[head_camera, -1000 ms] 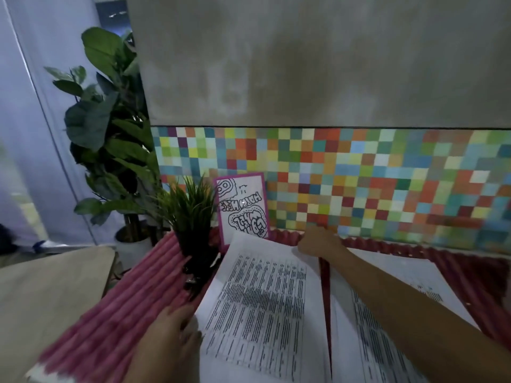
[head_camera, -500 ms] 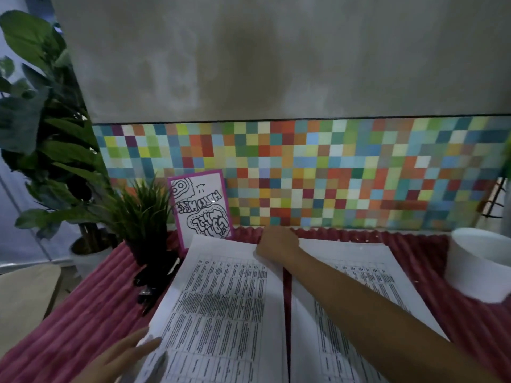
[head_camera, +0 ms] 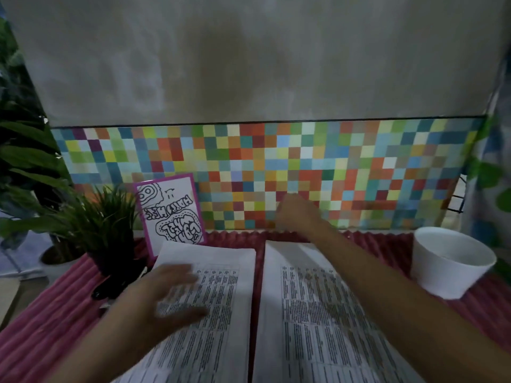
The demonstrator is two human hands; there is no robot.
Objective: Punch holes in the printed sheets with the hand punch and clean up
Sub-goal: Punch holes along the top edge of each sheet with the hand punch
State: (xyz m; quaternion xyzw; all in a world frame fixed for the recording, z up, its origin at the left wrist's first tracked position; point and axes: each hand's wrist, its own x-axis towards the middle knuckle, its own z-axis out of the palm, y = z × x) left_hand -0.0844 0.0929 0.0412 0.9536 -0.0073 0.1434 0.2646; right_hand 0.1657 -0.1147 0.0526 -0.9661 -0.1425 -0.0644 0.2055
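Far left edge: large leafy plant [head_camera: 19, 161], dim.
Next right: small grass plant [head_camera: 101, 225] in a dark pot on the tabletop [head_camera: 49, 327], which is covered in a red ribbed mat. Dark object [head_camera: 106, 290] at the pot's foot, too dim to identify.
Behind, leaning on the mosaic tile strip [head_camera: 359, 161]: pink-bordered doodle card [head_camera: 171, 214], upright, its lower corner hidden by paper.

Lower centre: two stacks of printed sheets side by side, with a narrow strip of red mat between them.
Left stack [head_camera: 224, 313]: left hand [head_camera: 163, 297] lies over its upper left part, fingers spread and nearly straight, gripping nothing. Motion-blurred, so contact with the paper is likely but not certain.
Right stack [head_camera: 318, 327]: the right forearm crosses above it.

Centre, above the far edge of the sheets: right hand [head_camera: 297, 214] raised in front of the tiles, heavily blurred. Fingers look bunched; cannot tell whether it holds anything.

Right: white cup [head_camera: 450, 266] on the mat, near the right stack but apart from it.
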